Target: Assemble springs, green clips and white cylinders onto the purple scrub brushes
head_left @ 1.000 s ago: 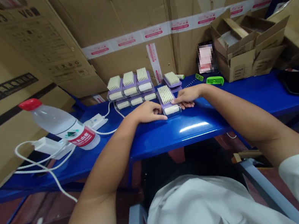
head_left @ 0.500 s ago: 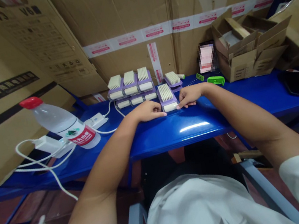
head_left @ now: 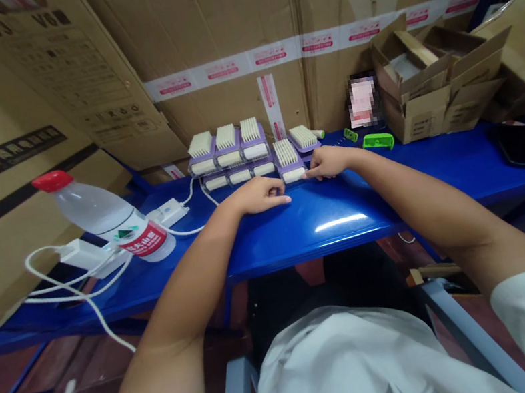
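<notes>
Here we go: the lilac brush [head_left: 288, 163] with cream bristles is lying on the blue tabletop [head_left: 311, 242], right between the two hands. Its long axis is running near to far, leaning just slightly left at the far end, with the bristles facing up and a white block at the near end pointing toward the person.

The right hand [head_left: 330, 161] is sitting to the right of it, fingers loosely curled, fingertips [head_left: 308, 175] touching the near right corner of the white block, not closing around it. The left hand [head_left: 260, 195] is lying open on the tabletop just to the left, fingertips [head_left: 287, 199] right beside the brush, and no grasp there either.

Further left, a neat block of matching brushes [head_left: 227, 148] is standing in rows, and another lilac brush [head_left: 304, 138] is sitting just beyond the first one. Out on the left, a water bottle [head_left: 103, 214] with a red cap is lying tilted on its side beside a white charger [head_left: 84, 255].
</notes>
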`<action>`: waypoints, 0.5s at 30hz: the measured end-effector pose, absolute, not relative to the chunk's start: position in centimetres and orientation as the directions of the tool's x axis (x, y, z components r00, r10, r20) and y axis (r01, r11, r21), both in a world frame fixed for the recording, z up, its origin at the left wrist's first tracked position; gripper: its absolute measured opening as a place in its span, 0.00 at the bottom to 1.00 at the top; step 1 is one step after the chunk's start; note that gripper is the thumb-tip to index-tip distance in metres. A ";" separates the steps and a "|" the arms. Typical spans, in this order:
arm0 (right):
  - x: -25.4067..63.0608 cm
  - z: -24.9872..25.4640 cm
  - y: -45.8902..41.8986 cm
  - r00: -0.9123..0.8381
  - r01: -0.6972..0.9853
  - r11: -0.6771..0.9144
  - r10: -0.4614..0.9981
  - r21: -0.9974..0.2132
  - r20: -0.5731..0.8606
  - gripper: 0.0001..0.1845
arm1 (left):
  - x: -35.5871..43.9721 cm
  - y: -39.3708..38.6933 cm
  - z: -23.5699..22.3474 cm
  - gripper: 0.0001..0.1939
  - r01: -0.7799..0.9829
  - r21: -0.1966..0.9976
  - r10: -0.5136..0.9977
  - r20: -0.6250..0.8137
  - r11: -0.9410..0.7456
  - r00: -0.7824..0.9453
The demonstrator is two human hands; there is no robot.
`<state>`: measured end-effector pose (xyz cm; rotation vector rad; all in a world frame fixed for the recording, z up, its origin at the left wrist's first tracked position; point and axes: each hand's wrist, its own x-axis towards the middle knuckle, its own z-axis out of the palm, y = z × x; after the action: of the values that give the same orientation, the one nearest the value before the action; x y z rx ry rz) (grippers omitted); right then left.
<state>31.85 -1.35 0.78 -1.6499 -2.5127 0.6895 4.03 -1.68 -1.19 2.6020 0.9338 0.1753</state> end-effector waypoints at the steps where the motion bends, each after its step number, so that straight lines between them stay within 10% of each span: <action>1: 31.7 0.7 -1.3 -0.410 0.868 0.319 0.893 -0.382 -0.186 0.29 | 4.0 -1.7 -1.2 0.22 0.591 0.380 0.637 -0.008 -0.711 0.771; 15: 29.7 -0.8 -1.2 -0.119 0.975 0.117 0.993 -0.188 -0.003 0.38 | 4.6 -1.3 -1.6 0.47 0.716 0.219 0.724 -0.056 -0.663 0.687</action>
<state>29.71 -1.17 -0.76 -1.9979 -2.2517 0.2168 4.60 -1.34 -1.59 2.6755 1.1596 0.0531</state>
